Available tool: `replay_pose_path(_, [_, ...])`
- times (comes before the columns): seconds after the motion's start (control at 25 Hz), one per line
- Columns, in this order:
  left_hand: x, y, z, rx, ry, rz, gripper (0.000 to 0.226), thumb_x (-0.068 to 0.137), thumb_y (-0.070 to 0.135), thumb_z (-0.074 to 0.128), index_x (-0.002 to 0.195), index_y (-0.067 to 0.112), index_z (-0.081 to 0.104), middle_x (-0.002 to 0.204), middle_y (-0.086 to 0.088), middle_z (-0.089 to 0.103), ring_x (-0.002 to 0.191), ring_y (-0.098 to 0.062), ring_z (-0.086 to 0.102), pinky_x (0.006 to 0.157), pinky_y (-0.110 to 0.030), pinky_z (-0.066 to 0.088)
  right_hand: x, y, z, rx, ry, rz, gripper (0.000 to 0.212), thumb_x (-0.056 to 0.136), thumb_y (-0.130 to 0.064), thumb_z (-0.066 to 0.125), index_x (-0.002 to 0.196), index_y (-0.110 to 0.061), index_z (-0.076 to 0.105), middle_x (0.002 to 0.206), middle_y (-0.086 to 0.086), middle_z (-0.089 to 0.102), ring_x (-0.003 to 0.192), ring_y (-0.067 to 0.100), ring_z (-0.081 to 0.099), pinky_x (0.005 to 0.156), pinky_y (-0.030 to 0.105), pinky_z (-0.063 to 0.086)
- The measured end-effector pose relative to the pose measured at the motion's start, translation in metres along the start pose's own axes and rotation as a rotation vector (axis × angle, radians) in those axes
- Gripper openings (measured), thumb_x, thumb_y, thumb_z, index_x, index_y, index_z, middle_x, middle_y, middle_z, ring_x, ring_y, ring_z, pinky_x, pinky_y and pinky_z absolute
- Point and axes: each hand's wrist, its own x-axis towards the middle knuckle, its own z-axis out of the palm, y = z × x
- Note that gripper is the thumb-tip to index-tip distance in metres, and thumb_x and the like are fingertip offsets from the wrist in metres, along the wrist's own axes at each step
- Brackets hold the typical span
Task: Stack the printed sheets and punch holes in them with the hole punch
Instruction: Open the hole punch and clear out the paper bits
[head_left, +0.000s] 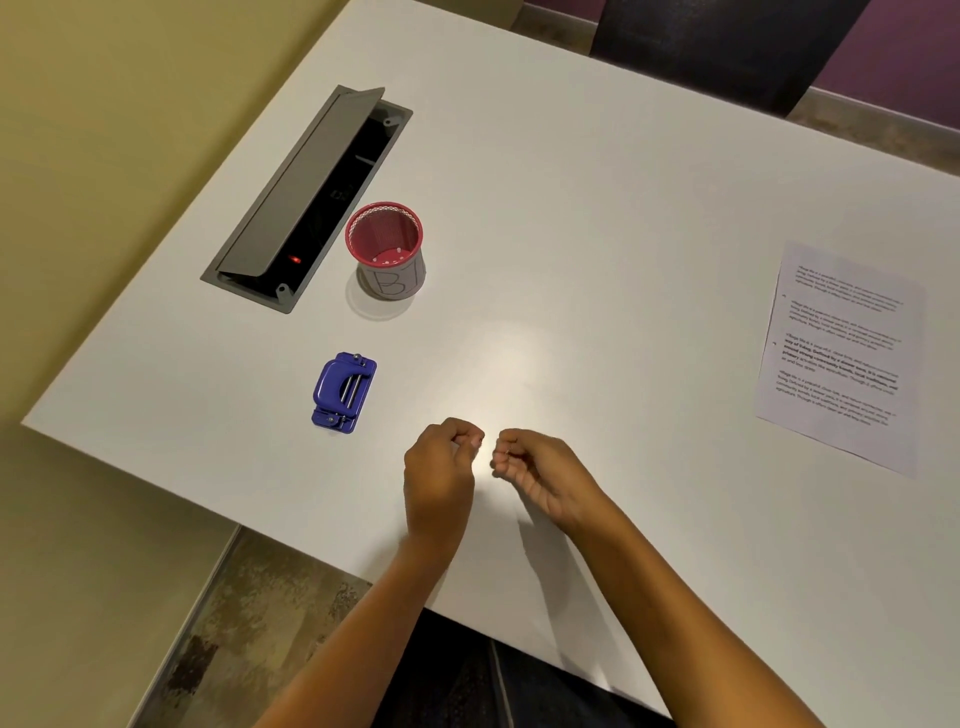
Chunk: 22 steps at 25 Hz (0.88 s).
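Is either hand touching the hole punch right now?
No, the hole punch sits alone on the table, with the left hand and right hand loosely curled apart from it.

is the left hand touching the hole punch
Apart. The head view shows bare table between the left hand and the blue hole punch.

Two bare forearms without sleeves, left hand (439, 467) and right hand (540, 475) bare, no gloves, dark trousers under the table (597, 234) edge

The printed sheets (844, 356) lay flat at the table's right; the blue hole punch (344, 392) sat well apart, left.
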Motion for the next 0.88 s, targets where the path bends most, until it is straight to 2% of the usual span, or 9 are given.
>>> replay_pose_path(0.08, [-0.005, 0.002, 0.002, 0.064, 0.001, 0.011, 0.016, 0.092, 0.019, 0.055, 0.090, 0.025, 0.069, 0.090, 0.009, 0.068, 0.083, -0.010, 0.061, 0.069, -0.025, 0.047, -0.002, 0.003, 0.005, 0.175, -0.056, 0.072, 0.018, 0.090, 0.000, 0.047, 0.085, 0.007, 0.062, 0.080, 0.020, 0.066, 0.073, 0.026, 0.061, 0.078, 0.033, 0.053])
replay_pose_path(0.16, [-0.011, 0.006, 0.002, 0.128, 0.035, 0.048, 0.018, 0.091, 0.021, 0.055, 0.090, 0.030, 0.071, 0.088, 0.012, 0.068, 0.081, -0.009, 0.061, 0.069, -0.025, 0.046, -0.005, 0.003, 0.010, 0.233, -0.101, 0.085, 0.027, 0.092, 0.000, 0.045, 0.081, 0.009, 0.067, 0.083, 0.022, 0.073, 0.078, 0.028, 0.070, 0.079, 0.034, 0.058])
replay_pose_path(0.28, [-0.016, 0.004, 0.002, 0.384, 0.090, 0.258, 0.015, 0.090, 0.016, 0.061, 0.090, 0.020, 0.076, 0.085, 0.000, 0.075, 0.074, -0.023, 0.067, 0.068, -0.038, 0.050, -0.008, 0.000, 0.015, 0.215, -0.128, 0.070, 0.031, 0.094, 0.001, 0.042, 0.080, 0.011, 0.068, 0.074, 0.019, 0.073, 0.066, 0.023, 0.072, 0.064, 0.026, 0.059])
replay_pose_path(0.36, [-0.016, -0.001, 0.002, 0.476, 0.080, 0.322, 0.016, 0.092, 0.014, 0.060, 0.092, 0.014, 0.076, 0.086, -0.006, 0.075, 0.073, -0.029, 0.067, 0.066, -0.043, 0.051, -0.010, -0.005, 0.017, 0.096, -0.125, 0.030, 0.033, 0.092, 0.002, 0.044, 0.074, 0.007, 0.071, 0.070, 0.017, 0.071, 0.064, 0.021, 0.069, 0.066, 0.025, 0.060])
replay_pose_path(0.44, [-0.014, -0.004, 0.002, 0.334, 0.042, 0.277, 0.022, 0.095, 0.015, 0.052, 0.099, 0.016, 0.073, 0.093, -0.003, 0.073, 0.082, -0.023, 0.064, 0.074, -0.037, 0.051, -0.011, -0.010, 0.018, -0.083, -0.085, -0.009, 0.029, 0.089, 0.001, 0.046, 0.081, 0.008, 0.073, 0.074, 0.017, 0.070, 0.066, 0.021, 0.068, 0.072, 0.027, 0.061])
replay_pose_path(0.56, [-0.010, -0.013, 0.004, 0.149, 0.063, 0.239, 0.030, 0.097, 0.009, 0.044, 0.110, 0.023, 0.068, 0.102, 0.006, 0.066, 0.092, -0.009, 0.055, 0.079, -0.016, 0.040, -0.008, -0.014, 0.015, -0.252, 0.002, -0.044, 0.024, 0.092, -0.001, 0.051, 0.103, 0.014, 0.067, 0.088, 0.022, 0.068, 0.075, 0.027, 0.068, 0.085, 0.035, 0.060])
replay_pose_path(0.64, [-0.005, -0.023, 0.005, 0.133, 0.065, 0.235, 0.032, 0.100, 0.009, 0.041, 0.119, 0.022, 0.064, 0.109, 0.006, 0.065, 0.098, -0.009, 0.056, 0.086, -0.019, 0.043, -0.009, -0.018, 0.012, -0.266, 0.005, -0.056, 0.023, 0.094, 0.000, 0.052, 0.107, 0.014, 0.065, 0.093, 0.025, 0.067, 0.082, 0.030, 0.067, 0.089, 0.038, 0.058])
replay_pose_path(0.76, [0.005, -0.045, 0.007, 0.266, 0.030, 0.243, 0.037, 0.100, 0.018, 0.040, 0.134, 0.019, 0.054, 0.135, 0.002, 0.055, 0.125, -0.016, 0.049, 0.107, -0.033, 0.041, -0.011, -0.028, 0.007, -0.379, 0.022, -0.117, 0.020, 0.091, 0.005, 0.055, 0.106, 0.011, 0.067, 0.095, 0.027, 0.070, 0.080, 0.030, 0.070, 0.083, 0.035, 0.060])
replay_pose_path(0.88, [0.014, -0.064, 0.013, 0.465, -0.053, 0.280, 0.051, 0.099, 0.025, 0.040, 0.150, 0.019, 0.033, 0.159, 0.002, 0.026, 0.149, -0.016, 0.021, 0.122, -0.033, 0.016, -0.012, -0.044, 0.008, -0.510, 0.114, -0.229, 0.016, 0.087, 0.007, 0.060, 0.098, 0.008, 0.071, 0.089, 0.025, 0.073, 0.065, 0.024, 0.071, 0.062, 0.025, 0.060])
